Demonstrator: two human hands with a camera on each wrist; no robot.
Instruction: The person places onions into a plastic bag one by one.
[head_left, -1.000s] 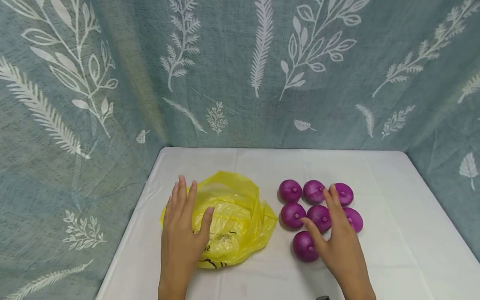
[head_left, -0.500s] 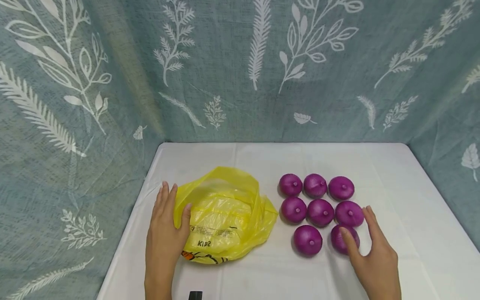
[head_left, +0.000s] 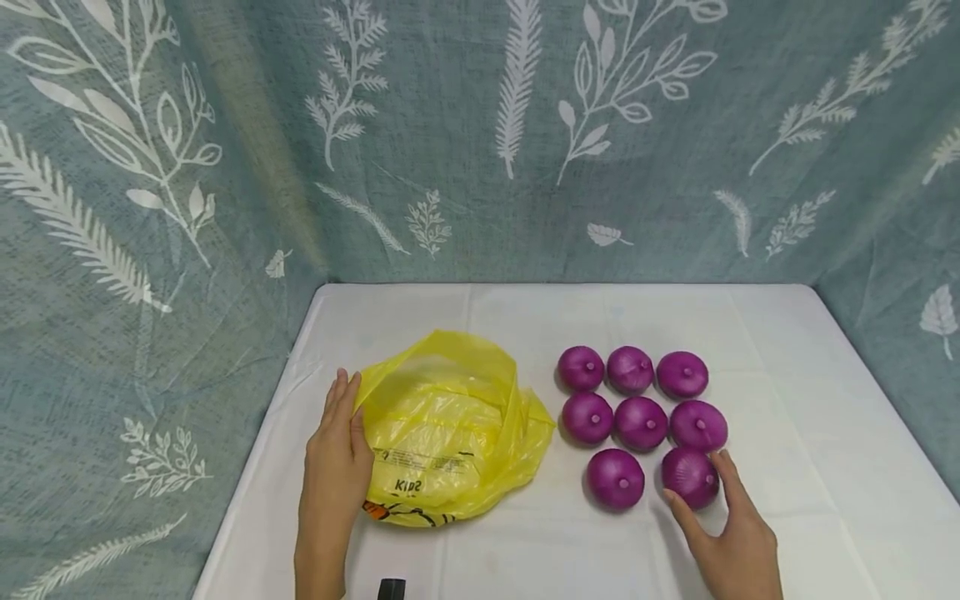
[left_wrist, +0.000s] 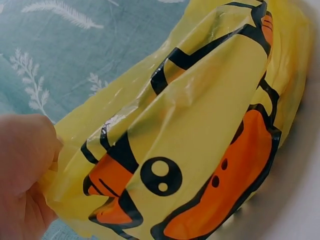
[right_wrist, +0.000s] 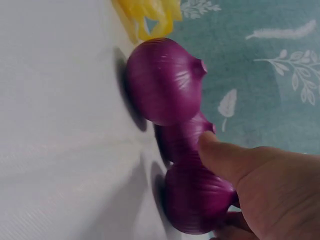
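Observation:
On the left of the table lies a yellow plastic bag (head_left: 427, 433) with black and orange printing, its mouth spread open. The left hand (head_left: 335, 454) pinches the bag's left rim between thumb and fingers; in the left wrist view the hand (left_wrist: 27, 172) overlaps the bag's edge beside a printed duck-like face. Several red onions (head_left: 641, 424) stand in rows right of the bag. At the front right of them, the right hand (head_left: 731, 533) grips one onion (head_left: 688, 477), thumb on its near left side and fingers on its right. That onion (right_wrist: 195, 197) still sits low over the cloth.
A white cloth covers the table (head_left: 795, 400). Behind and to the left hangs a blue-green curtain (head_left: 450, 142) with white leaf prints. A small black object (head_left: 392, 589) shows at the bottom edge, near the left forearm.
The right hand has swept from over the onions to the front right onion and taken hold of it. The left hand went left, then back in to the bag's rim.

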